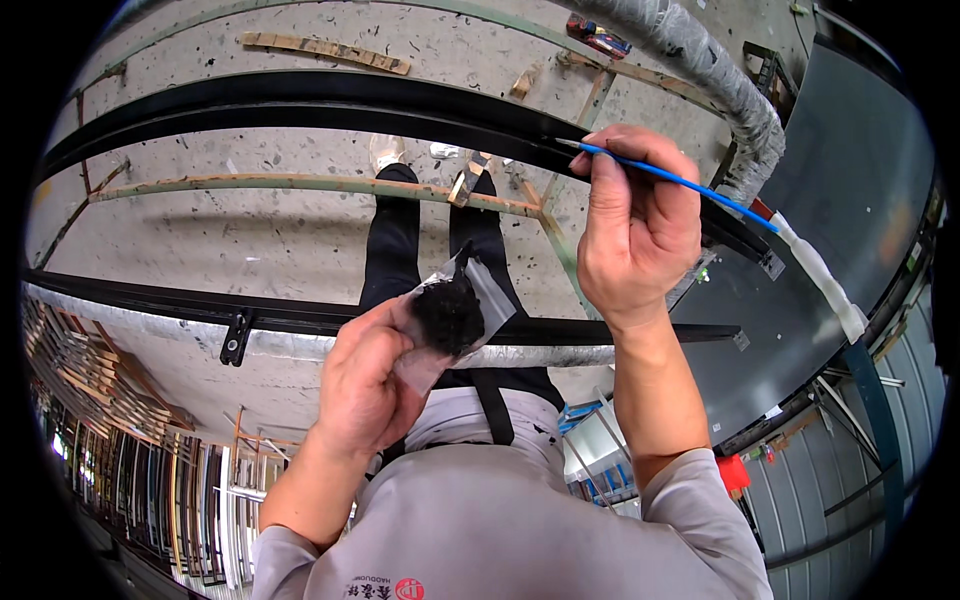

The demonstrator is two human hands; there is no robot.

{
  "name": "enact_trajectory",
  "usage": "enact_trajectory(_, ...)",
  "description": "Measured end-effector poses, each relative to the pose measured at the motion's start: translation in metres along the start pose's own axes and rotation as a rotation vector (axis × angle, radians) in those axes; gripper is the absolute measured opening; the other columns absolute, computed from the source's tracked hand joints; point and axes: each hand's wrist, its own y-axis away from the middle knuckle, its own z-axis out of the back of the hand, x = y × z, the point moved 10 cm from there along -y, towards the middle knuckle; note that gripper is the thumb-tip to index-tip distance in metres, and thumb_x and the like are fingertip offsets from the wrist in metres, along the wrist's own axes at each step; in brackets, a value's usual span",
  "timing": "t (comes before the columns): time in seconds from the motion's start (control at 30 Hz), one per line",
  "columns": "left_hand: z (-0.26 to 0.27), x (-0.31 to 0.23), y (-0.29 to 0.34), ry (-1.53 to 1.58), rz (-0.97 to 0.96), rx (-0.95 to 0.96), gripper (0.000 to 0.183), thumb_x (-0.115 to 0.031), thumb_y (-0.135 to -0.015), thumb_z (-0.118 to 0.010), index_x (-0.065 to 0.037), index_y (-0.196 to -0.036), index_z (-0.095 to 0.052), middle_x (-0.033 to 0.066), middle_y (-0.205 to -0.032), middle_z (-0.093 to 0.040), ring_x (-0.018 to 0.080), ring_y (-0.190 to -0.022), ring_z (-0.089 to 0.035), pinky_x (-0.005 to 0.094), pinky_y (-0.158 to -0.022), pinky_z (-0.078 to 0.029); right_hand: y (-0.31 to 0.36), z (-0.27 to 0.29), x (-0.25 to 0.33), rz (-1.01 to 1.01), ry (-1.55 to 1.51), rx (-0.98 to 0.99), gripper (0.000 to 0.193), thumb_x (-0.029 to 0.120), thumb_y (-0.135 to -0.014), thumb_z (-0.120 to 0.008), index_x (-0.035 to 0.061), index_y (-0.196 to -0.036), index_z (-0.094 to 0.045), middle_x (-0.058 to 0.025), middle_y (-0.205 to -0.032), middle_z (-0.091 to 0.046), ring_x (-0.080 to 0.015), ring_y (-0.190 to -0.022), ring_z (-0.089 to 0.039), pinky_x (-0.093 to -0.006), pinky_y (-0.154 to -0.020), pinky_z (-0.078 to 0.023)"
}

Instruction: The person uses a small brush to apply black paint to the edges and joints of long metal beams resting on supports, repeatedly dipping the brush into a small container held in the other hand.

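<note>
My right hand [642,235] pinches a thin blue-handled paintbrush [690,183] between thumb and fingers. The brush's fine tip points left and lies at the far black metal bar [320,100]; whether it touches the surface I cannot tell. Closed around a clear plastic bag [497,290], my left hand [365,380] holds it in front of my waist. Inside the bag is a mass of wet-looking black paint [447,312], with black smears on the film. A second black bar [165,298] runs behind the bag and both wrists.
A greenish metal frame [250,181] spans the concrete floor beyond my legs. Plastic-wrapped tubes [750,130] stand at upper right, beside a big dark panel [840,180] with a white strip [815,270]. Stacked long profiles [190,500] fill the lower left. A wood strip [325,50] lies far off.
</note>
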Motion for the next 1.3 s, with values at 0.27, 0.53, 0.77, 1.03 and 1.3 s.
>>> enact_trajectory(0.27,0.002,0.003,0.001,0.005,0.011,-0.005,0.045,0.001,-0.084,-0.037,0.018,-0.123,-0.052,0.0235,-0.117,-0.064,0.0284,-0.11,-0.064,0.0377,-0.101,-0.049,0.0,-0.003,0.003,0.046,0.096,0.048,0.021,-0.012,-0.085,-0.063,-0.003,-0.103,-0.059,-0.0143,-0.094,-0.066,-0.0226,-0.077,-0.065,-0.0293,-0.069,-0.053)
enact_trajectory(0.53,0.003,0.003,0.0,-0.085,0.025,-0.093,0.041,-0.006,-0.079,-0.041,0.012,-0.111,-0.059,0.0207,-0.109,-0.066,0.0305,-0.103,-0.065,0.0451,-0.098,-0.051,0.001,-0.002,0.003,0.002,0.056,0.042,0.022,-0.013,-0.083,-0.064,-0.0031,-0.102,-0.059,-0.0148,-0.094,-0.066,-0.0252,-0.081,-0.066,-0.0311,-0.073,-0.053)
enact_trajectory(0.77,0.001,0.006,0.0,0.031,0.016,0.047,0.047,0.0,-0.084,-0.036,0.02,-0.125,-0.048,0.0262,-0.121,-0.061,0.0322,-0.115,-0.062,0.0427,-0.105,-0.047,0.003,-0.009,0.006,0.052,0.109,0.179,0.02,-0.011,-0.095,-0.053,-0.0058,-0.114,-0.052,-0.0179,-0.109,-0.061,-0.0173,-0.089,-0.063,-0.0283,-0.079,-0.055)
enact_trajectory(1.03,0.003,0.005,0.001,-0.07,0.014,-0.085,0.044,-0.006,-0.08,-0.04,0.014,-0.115,-0.057,0.0221,-0.112,-0.065,0.032,-0.107,-0.064,0.0477,-0.1,-0.05,0.006,-0.005,0.005,0.02,0.081,0.169,0.022,-0.013,-0.094,-0.053,-0.0057,-0.115,-0.052,-0.0182,-0.11,-0.061,-0.0179,-0.091,-0.063,-0.0284,-0.079,-0.056)
enact_trajectory(1.3,0.0,0.004,0.001,-0.101,0.022,-0.068,0.045,-0.006,-0.079,-0.04,0.015,-0.115,-0.057,0.023,-0.114,-0.065,0.0326,-0.109,-0.064,0.0501,-0.101,-0.05,0.003,0.001,0.003,0.014,0.098,0.099,0.022,-0.014,-0.087,-0.058,-0.0048,-0.107,-0.056,-0.0171,-0.101,-0.063,-0.0217,-0.086,-0.064,-0.03,-0.076,-0.055)
